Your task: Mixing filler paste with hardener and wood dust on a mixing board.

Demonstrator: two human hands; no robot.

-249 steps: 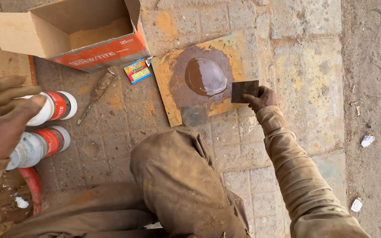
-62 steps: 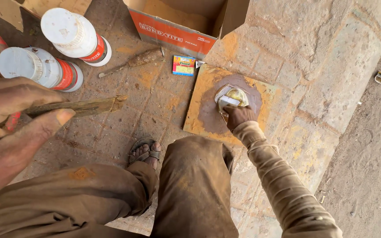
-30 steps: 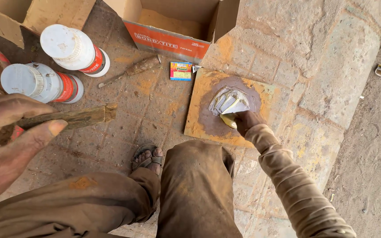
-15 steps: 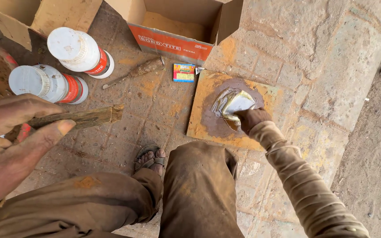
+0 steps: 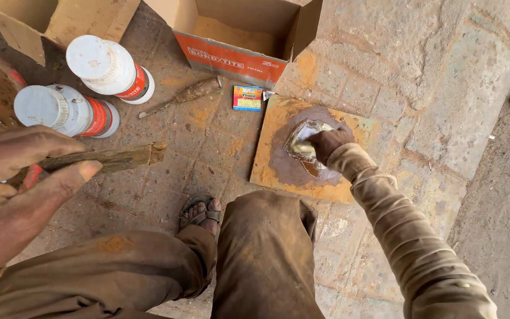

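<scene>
My right hand [image 5: 330, 143] presses a flat scraper blade [image 5: 302, 139] into a brown-grey paste [image 5: 293, 168] spread on a square orange board [image 5: 270, 150] on the paving. My left hand [image 5: 16, 189] is raised close to the camera at the left, its fingers closed around a flat wooden stick [image 5: 110, 158] whose end points right. Two white jars with red labels [image 5: 110, 68] [image 5: 60, 111] lie on their sides just beyond the left hand.
An open orange-and-brown cardboard box [image 5: 237, 35] stands at the top, a second carton [image 5: 60, 20] left of it. A dirty hand tool [image 5: 181, 96] and a small colourful packet [image 5: 247, 98] lie before the box. My sandalled foot [image 5: 199, 212] and knees fill the bottom.
My right hand has worked the scraper back and forth over the paste on the board. The left hand keeps holding the stick, drifting slightly as the view shifts.
</scene>
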